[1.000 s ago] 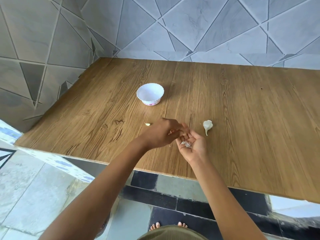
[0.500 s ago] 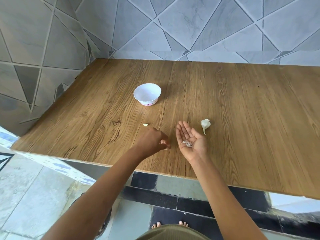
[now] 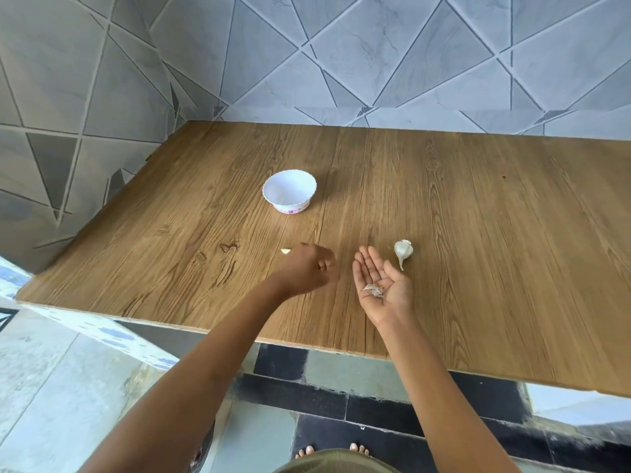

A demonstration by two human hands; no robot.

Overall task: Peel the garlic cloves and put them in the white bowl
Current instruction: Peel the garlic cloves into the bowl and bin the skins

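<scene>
Curled left hand [image 3: 309, 268] — what it pinches, if anything, is hidden — hovers just right of a loose clove [image 3: 285, 251] on the table [image 3: 495, 268], bowl [image 3: 289, 191] straight beyond, while the right hand [image 3: 382, 285] is spread palm up with skins [image 3: 373, 290], bulb [image 3: 403, 250] just beside.

bowl [image 3: 289, 192] behind hands | clove [image 3: 285, 251] left of left hand [image 3: 309, 269] | garlic bulb [image 3: 403, 250] right of right hand [image 3: 382, 285]

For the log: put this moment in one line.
left hand: curled, contents hidden | right hand: open, skins in palm | bowl: looks empty | bulb, clove: on table
</scene>
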